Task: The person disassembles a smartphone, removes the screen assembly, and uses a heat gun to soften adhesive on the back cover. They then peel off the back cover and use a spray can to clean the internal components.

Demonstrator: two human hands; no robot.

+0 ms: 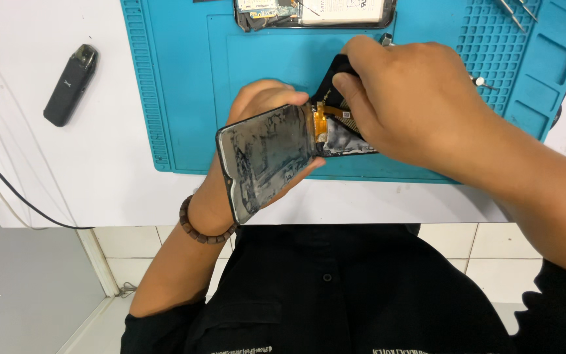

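The left hand [257,124] gripped the phone screen panel [266,157] above the blue mat [185,98]; the right hand [407,98] pinched its black backing [335,75] — a hard pull risked tearing the orange flex cable [320,118].

Bare mat [191,92] left of hands

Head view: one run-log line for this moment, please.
left hand: holds phone screen panel | right hand: pinches black film | under: blue mat
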